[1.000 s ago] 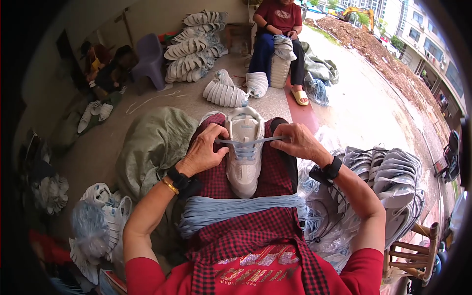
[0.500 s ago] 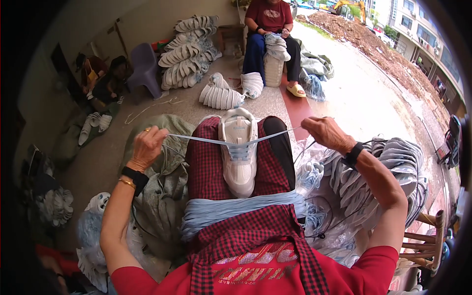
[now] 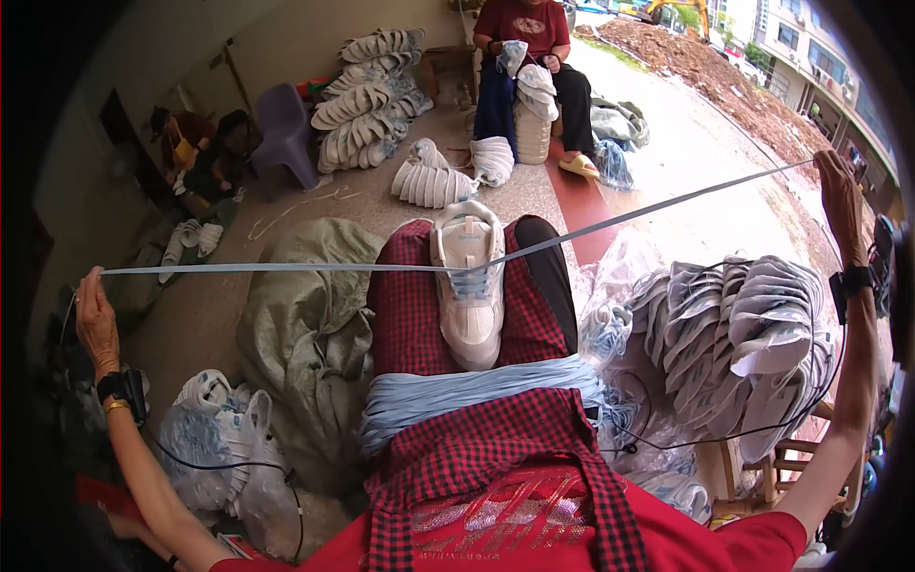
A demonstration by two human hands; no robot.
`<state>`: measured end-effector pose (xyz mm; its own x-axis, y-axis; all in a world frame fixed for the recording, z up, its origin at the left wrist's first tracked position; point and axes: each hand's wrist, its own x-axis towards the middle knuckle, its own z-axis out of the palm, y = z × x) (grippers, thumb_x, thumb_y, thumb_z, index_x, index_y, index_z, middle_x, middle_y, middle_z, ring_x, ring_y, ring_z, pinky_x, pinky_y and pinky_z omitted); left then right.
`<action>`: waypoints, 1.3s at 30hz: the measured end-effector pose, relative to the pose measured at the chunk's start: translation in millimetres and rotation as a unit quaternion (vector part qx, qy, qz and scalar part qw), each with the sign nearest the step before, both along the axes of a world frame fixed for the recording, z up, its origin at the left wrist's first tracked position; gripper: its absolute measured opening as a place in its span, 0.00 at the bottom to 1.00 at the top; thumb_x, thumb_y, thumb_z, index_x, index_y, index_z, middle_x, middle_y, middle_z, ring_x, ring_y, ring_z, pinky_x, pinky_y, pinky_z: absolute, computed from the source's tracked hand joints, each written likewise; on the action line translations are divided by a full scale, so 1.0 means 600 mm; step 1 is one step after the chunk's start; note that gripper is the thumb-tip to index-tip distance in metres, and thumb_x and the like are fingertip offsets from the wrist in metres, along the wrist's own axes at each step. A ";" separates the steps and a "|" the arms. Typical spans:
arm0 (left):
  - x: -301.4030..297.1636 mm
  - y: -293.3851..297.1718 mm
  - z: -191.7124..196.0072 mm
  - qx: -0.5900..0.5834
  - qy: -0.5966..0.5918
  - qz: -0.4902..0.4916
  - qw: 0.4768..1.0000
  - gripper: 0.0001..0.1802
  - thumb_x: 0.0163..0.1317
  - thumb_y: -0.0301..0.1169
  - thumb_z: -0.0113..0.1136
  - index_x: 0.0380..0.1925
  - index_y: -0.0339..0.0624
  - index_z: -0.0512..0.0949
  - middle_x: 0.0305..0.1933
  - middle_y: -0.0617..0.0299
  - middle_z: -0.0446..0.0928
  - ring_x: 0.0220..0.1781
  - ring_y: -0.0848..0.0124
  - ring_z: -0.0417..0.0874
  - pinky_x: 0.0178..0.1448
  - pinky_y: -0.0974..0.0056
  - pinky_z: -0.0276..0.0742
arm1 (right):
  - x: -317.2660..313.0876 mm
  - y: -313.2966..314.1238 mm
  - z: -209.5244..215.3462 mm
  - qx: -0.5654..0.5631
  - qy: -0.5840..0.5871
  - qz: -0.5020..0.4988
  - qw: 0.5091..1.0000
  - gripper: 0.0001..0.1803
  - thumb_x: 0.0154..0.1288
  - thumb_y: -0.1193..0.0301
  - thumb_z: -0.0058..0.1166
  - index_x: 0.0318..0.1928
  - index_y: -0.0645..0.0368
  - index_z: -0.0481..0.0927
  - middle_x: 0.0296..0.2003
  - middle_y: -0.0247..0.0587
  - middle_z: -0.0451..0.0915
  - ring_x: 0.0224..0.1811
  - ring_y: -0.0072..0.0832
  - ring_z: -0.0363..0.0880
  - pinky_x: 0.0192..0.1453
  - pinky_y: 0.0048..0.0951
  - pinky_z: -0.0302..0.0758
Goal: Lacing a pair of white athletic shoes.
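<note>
A white sneaker (image 3: pixel 469 286) lies sole-down between my knees on a red checked cloth. A pale blue lace (image 3: pixel 286 270) runs through its eyelets and is pulled taut to both sides. My left hand (image 3: pixel 93 319) is stretched far left, pinching one lace end. My right hand (image 3: pixel 843 195) is raised far right, gripping the other lace end (image 3: pixel 667 205). A bundle of pale blue laces (image 3: pixel 477 389) lies across my lap.
A grey sack (image 3: pixel 305 334) lies left of my legs, with plastic bags of shoe parts (image 3: pixel 214 434) beside it. Stacked white shoe uppers (image 3: pixel 753 343) stand at my right. Ahead, a seated person (image 3: pixel 529 57) handles a shoe beside more shoe piles (image 3: pixel 367 95) and a purple stool (image 3: pixel 286 129).
Both hands have swung wide apart from the sneaker, drawing the lace out long and taut to the left and right.
</note>
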<state>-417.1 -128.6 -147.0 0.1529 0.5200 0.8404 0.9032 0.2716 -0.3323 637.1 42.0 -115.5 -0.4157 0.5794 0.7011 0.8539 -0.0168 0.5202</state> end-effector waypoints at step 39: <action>0.629 0.273 -0.405 -0.230 -0.635 -0.437 0.594 0.05 0.64 0.25 0.65 0.35 0.34 0.81 0.30 0.63 0.83 0.30 0.80 0.81 0.35 0.72 0.78 | -0.721 0.063 -0.385 -0.372 0.423 0.364 0.742 0.10 0.51 0.77 0.59 0.37 0.61 0.79 0.25 0.46 0.81 0.28 0.40 0.83 0.35 0.36 0.77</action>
